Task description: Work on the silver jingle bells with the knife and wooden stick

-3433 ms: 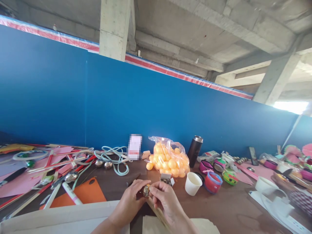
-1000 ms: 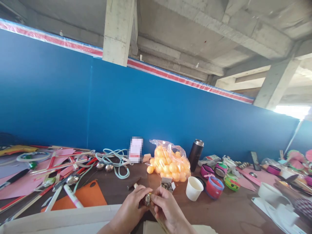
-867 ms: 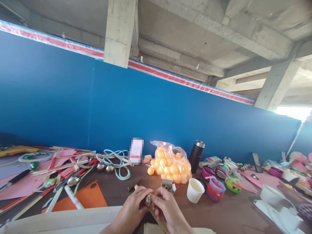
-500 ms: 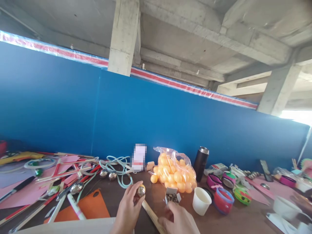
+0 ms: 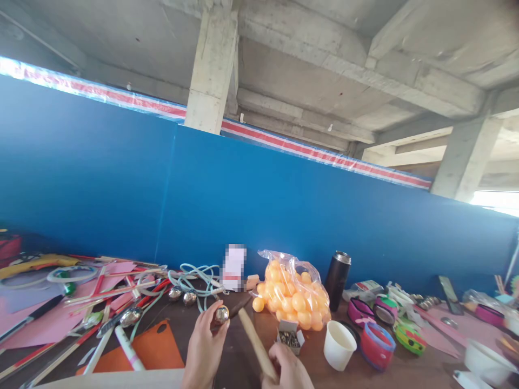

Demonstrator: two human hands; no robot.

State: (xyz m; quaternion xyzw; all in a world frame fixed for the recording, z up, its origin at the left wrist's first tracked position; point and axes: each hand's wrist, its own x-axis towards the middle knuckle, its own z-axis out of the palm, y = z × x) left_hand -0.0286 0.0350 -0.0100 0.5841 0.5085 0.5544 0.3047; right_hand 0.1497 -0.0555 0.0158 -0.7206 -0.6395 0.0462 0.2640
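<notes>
My left hand (image 5: pixel 206 343) pinches a shiny silver ball (image 5: pixel 221 314) between thumb and fingers, above the dark table. My right hand (image 5: pixel 287 367) is closed round the lower part of a pale wooden stick (image 5: pixel 255 340), which slants up and left toward the ball but stays apart from it. A dark slim piece (image 5: pixel 242 306) shows behind the stick's upper end; whether they are joined I cannot tell. Just beyond my right hand sits an open small box (image 5: pixel 290 339) of little metal pieces. To its right stands a white paper cup (image 5: pixel 339 346).
A clear bag of orange balls (image 5: pixel 298 294) lies behind the box, beside a black bottle (image 5: pixel 338 281). Pale blue cord (image 5: pixel 190 275), more silver balls (image 5: pixel 189 297), an orange sheet (image 5: pixel 154 348) and sticks crowd the left. Colourful bands (image 5: pixel 378 346) lie right. A blue partition (image 5: pixel 251 200) rises behind.
My left hand has shifted slightly left with the silver ball. My right hand has closed on the wooden stick, whose top end has risen. The view has tilted a little.
</notes>
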